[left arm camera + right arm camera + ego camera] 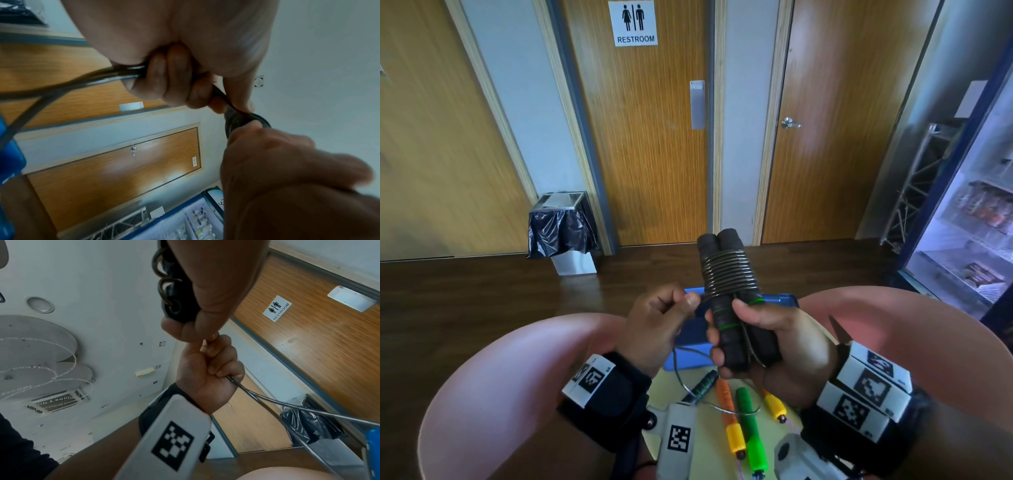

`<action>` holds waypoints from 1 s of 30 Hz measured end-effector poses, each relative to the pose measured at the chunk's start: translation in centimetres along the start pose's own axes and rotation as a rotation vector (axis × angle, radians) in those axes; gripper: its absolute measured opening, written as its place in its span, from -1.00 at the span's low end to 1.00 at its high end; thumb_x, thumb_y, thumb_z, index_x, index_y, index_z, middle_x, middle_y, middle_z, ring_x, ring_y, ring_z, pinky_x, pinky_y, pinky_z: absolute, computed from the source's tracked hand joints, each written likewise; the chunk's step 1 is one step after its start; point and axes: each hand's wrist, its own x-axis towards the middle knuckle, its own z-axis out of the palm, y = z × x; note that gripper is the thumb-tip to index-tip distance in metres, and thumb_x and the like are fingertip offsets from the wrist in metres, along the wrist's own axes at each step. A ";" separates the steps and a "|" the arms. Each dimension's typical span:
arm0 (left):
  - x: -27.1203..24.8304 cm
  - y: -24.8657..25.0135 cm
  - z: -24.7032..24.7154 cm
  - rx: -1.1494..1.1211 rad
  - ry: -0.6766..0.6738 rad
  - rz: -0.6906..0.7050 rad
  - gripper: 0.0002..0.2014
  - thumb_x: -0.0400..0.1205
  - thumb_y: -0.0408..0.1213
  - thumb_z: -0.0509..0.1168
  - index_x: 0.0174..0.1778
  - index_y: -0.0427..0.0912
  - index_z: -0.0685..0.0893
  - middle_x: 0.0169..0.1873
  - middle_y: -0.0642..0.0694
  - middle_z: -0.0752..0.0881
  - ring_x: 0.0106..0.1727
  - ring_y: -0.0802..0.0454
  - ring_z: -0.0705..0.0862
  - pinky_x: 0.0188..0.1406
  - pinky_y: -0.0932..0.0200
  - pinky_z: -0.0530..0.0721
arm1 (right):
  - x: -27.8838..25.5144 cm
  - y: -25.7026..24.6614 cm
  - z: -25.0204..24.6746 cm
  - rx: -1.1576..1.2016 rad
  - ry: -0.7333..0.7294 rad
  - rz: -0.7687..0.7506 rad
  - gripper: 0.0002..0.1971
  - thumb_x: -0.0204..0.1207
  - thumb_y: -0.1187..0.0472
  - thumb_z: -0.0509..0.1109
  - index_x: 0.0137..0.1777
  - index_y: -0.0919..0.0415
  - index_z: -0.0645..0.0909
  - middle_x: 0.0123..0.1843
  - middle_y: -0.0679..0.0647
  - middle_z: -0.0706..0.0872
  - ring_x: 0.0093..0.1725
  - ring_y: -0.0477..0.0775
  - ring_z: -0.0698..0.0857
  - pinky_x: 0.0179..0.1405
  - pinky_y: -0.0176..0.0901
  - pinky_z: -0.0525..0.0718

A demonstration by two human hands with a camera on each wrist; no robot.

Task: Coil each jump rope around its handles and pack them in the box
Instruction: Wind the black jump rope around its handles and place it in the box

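Observation:
My right hand grips two black foam jump-rope handles side by side, held upright in front of me. Several turns of dark cord are wound tightly round their upper halves. My left hand pinches the loose cord just left of the coil, fingers curled round it; the slack loops down below. In the right wrist view the left hand holds the cord under the handles' ends. A blue box sits behind my hands, mostly hidden.
On the pale table below lie other ropes: a black handle with green bands, orange-and-yellow handles and a green handle. Pink rounded shapes flank the table. A bin stands by the restroom door, a fridge at right.

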 end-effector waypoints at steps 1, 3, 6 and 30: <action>0.1 0.1 -0.1 -0.024 -0.012 -0.014 -0.66 0.39 0.12 0.42 -0.48 -0.05 0.57 -0.61 -0.01 0.43 -0.57 0.15 0.32 -0.52 0.25 0.30 | 0.0 0.0 0.1 0.015 -0.023 -0.003 -0.55 0.38 0.04 0.41 0.14 0.38 0.62 -0.17 0.26 0.67 -0.30 0.19 0.66 -0.32 -0.03 0.61; 0.1 0.3 -0.1 -0.075 -0.048 -0.034 -0.46 0.36 0.19 0.50 -0.38 -0.27 0.52 -0.58 -0.18 0.43 -0.57 0.07 0.31 -0.54 0.26 0.30 | -0.1 -0.1 0.2 0.054 -0.098 0.009 -0.58 0.39 0.06 0.44 0.13 0.38 0.62 -0.17 0.27 0.66 -0.29 0.20 0.65 -0.32 -0.02 0.62; 0.3 1.4 0.4 -0.196 -0.155 -0.107 -0.35 0.28 0.32 0.57 -0.31 -0.24 0.51 -0.49 -0.24 0.55 -0.47 -0.01 0.43 -0.44 0.12 0.35 | -0.1 -0.3 0.5 0.154 -0.249 0.043 -0.58 0.45 0.08 0.50 0.16 0.38 0.60 -0.11 0.24 0.65 -0.22 0.19 0.66 -0.23 -0.01 0.63; 0.9 5.1 2.6 -0.175 -0.008 0.000 -0.49 0.48 -0.06 0.45 0.33 -0.17 0.64 0.04 -0.17 0.80 0.11 -0.12 0.75 0.18 -0.18 0.67 | 1.8 -1.2 1.6 -0.853 0.208 -0.169 -0.79 0.44 0.36 0.44 0.00 0.41 0.50 -0.33 0.18 0.54 -0.36 0.12 0.55 -0.37 0.01 0.61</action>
